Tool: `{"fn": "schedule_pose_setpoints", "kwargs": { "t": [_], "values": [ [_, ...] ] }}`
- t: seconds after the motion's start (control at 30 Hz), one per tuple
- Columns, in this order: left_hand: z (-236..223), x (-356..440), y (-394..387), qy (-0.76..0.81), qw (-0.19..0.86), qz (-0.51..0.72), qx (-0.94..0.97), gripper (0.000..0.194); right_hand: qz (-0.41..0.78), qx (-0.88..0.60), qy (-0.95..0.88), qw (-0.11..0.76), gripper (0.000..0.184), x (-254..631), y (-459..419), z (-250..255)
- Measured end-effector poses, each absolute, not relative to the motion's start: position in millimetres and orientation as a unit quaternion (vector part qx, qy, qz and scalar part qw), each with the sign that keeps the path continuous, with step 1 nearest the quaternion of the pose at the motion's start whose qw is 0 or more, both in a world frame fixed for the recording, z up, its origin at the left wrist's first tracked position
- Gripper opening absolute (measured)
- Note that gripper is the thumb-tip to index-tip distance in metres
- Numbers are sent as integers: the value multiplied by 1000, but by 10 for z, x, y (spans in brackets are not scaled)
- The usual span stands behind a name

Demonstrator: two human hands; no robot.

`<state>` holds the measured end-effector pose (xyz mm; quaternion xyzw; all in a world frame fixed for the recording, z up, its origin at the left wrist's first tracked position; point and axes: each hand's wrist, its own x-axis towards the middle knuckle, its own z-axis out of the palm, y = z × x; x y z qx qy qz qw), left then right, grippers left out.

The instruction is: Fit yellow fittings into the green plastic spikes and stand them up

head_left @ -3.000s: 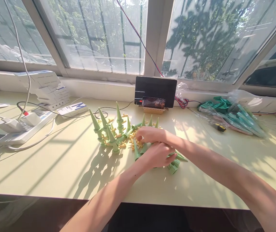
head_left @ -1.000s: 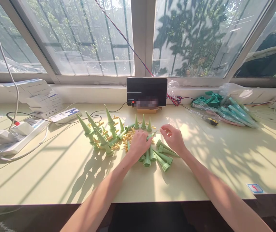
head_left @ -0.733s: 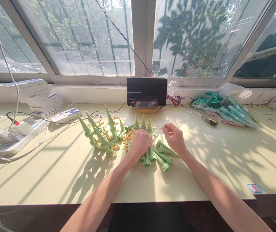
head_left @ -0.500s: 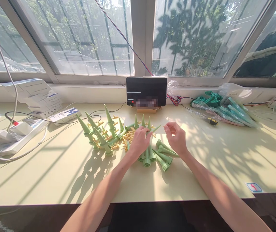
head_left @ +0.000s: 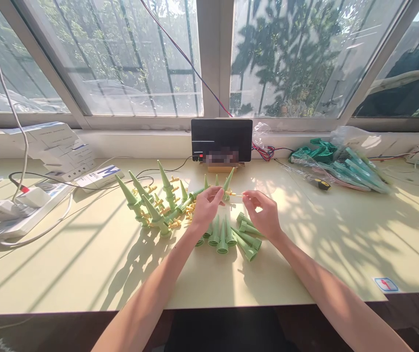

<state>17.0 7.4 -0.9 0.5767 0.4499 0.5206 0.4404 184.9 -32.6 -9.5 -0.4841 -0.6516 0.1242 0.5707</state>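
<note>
My left hand point(head_left: 208, 205) is closed around the lower part of a green plastic spike point(head_left: 229, 179), whose point tilts up and away. A small yellow valve piece point(head_left: 231, 193) shows at its side. My right hand point(head_left: 262, 211) pinches a thin pale stick-like piece point(head_left: 239, 196) that reaches toward the valve; whether they touch I cannot tell. Below the hands lie several loose green spikes point(head_left: 223, 240), wide threaded ends facing me. To the left stand several green spikes with yellow valves point(head_left: 165, 182). A pile of yellow valves point(head_left: 189, 209) is partly hidden behind my left hand.
A dark tablet point(head_left: 222, 137) leans on a stand by the window. White boxes point(head_left: 57, 146) and a power strip point(head_left: 36, 210) with cables are at left. Teal packets in plastic point(head_left: 359, 168) and a yellow-black tool point(head_left: 321, 184) lie at right.
The held spike has swung from pointing right to pointing up, so its yellow valve now shows. My right hand has shifted slightly left and down; my left hand also moved slightly left.
</note>
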Motion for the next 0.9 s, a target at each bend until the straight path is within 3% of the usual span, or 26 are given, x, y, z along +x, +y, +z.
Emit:
{"fn": "schedule_pose_setpoints", "kwargs": {
  "t": [0.9],
  "values": [
    [91, 238, -57, 436, 488, 496, 571, 33, 163, -466, -666, 559, 14, 1861, -274, -176]
  ]
}}
